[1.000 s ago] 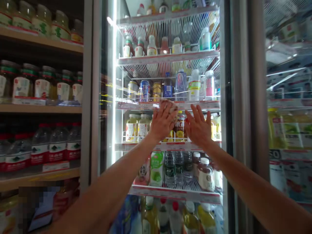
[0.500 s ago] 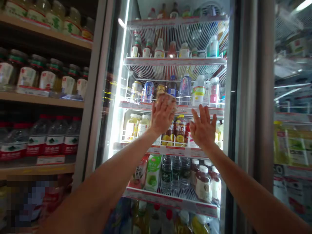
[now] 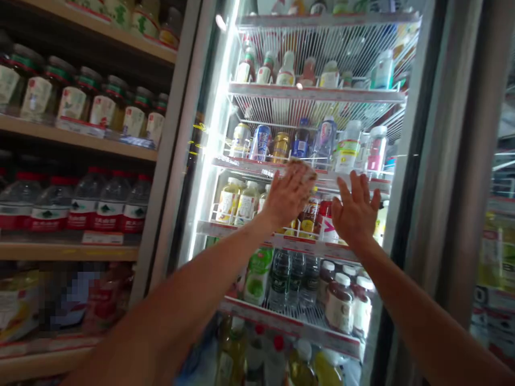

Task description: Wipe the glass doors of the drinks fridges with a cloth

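Note:
My left hand (image 3: 287, 195) lies flat over a crumpled light-brown cloth (image 3: 309, 170), pressing it against the glass door of a lit drinks cooler. Only the cloth's upper edge shows past the fingers. To its right, my right hand (image 3: 356, 209) is spread against the same glass and holds nothing. Behind the pane, between the hands, a red can-like drink (image 3: 328, 220) and a brown tea bottle (image 3: 309, 214) stand on a wire shelf. Just above the left hand is a gold can (image 3: 280, 147).
The cooler's metal frame (image 3: 446, 177) runs down the right, with another glass-fronted cooler beyond. At left, a wooden shelf (image 3: 72, 252) unit holds water bottles (image 3: 108, 203) with red caps and dark jars (image 3: 74, 99). Below my hands, milk-tea bottles (image 3: 341, 303) stand inside the cooler.
The camera view has shifted and tilted. Against the shelves, my left hand with the cloth has moved slightly right and down; my right hand stays spread close to the same spot.

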A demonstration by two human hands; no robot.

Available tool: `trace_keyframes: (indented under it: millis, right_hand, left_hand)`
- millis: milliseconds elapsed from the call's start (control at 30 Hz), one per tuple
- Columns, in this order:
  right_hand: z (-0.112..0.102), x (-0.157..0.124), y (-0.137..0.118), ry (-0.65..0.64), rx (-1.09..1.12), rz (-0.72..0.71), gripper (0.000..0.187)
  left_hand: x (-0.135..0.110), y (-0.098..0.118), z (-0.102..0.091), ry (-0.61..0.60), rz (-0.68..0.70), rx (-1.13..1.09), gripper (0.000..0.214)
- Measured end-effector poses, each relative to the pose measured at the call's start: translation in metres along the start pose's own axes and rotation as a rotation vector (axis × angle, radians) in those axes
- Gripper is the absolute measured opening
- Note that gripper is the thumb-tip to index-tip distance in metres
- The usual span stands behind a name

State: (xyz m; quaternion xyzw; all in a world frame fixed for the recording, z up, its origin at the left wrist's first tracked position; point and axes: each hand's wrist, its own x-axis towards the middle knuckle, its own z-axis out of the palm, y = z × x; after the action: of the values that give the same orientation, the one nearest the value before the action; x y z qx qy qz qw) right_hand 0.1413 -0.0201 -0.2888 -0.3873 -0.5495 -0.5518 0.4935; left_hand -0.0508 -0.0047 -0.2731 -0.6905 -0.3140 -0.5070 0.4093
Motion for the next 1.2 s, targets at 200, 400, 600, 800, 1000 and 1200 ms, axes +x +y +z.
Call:
trace_keyframes:
  millis: [200, 400, 600, 800, 1000, 1200]
  right_hand:
    - [-0.001, 0.000, 0.001, -0.002, 0.008, -0.001, 0.049]
    - [0.001, 0.000, -0.001, -0.006, -0.007, 0.015, 0.049]
    - [-0.006, -0.002, -0.002, -0.058, -0.013, 0.040, 0.048]
    - [-0.005, -0.007, -0.005, -0.043, 0.001, 0.077, 0.048]
    - [-0.005, -0.010, -0.007, -0.022, 0.026, 0.072, 0.048]
    - [-0.014, -0.040, 0.001, -0.067, -0.013, 0.067, 0.049]
  left_hand:
    - [-0.024, -0.070, -0.024, 0.103, -0.339, 0.053, 0.046]
    - [-0.043, -0.082, -0.027, 0.180, -0.560, 0.102, 0.047]
    - [-0.092, -0.021, -0.001, -0.018, 0.193, 0.062, 0.042]
    - [-0.125, -0.108, -0.026, 0.237, -0.430, 0.146, 0.044]
    - [-0.133, -0.034, 0.002, 0.092, 0.033, 0.102, 0.043]
    - [-0.158, -0.042, -0.006, 0.059, 0.124, 0.096, 0.038]
